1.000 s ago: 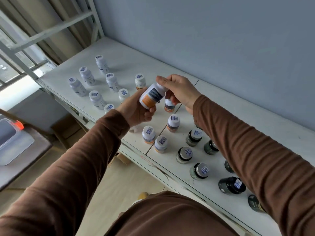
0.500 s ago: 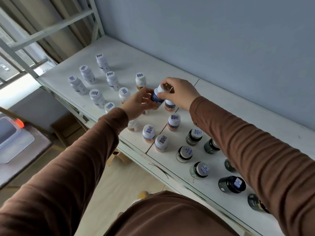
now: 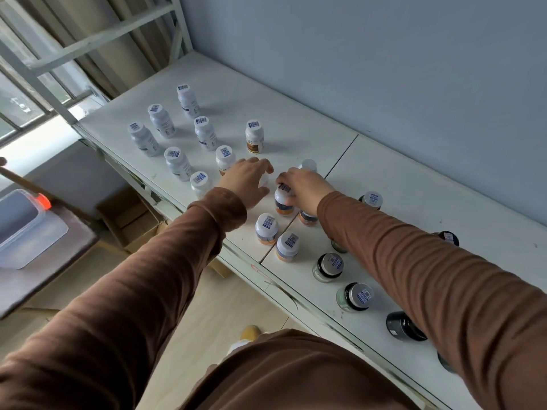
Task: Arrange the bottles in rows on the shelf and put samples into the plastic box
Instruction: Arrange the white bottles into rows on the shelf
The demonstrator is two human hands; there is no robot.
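A white shelf (image 3: 399,184), made of two panels with a seam running from 1 o'clock down to 7 o'clock, is set against a plain pale blue wall (image 3: 384,69). Its front edge is chipped and scuffed. A white metal frame (image 3: 97,34) and a barred window are seen at 10 o'clock, and pale floor tiles lie below.

White bottles (image 3: 177,162) with blue-printed square stickers on their caps are stood in loose rows at 11 o'clock on the shelf. Dark jars (image 3: 353,295) with similar cap stickers are lined toward 4 o'clock. The sticker print is too small to be read.

A white bottle with an orange and dark label (image 3: 283,199) is stood upright near the seam, and its cap is pinched by the curled fingers of the right hand (image 3: 305,189). The label text cannot be made out. The left hand (image 3: 247,182) is laid over another white bottle (image 3: 264,180) just beside it; whether that grip is closed on it cannot be told.

A clear plastic box (image 3: 20,220) with an orange clip is set on a dark bench (image 3: 44,270) at 9 o'clock, well apart from the shelf. An open cardboard carton (image 3: 130,220) is seen on the floor under the shelf.
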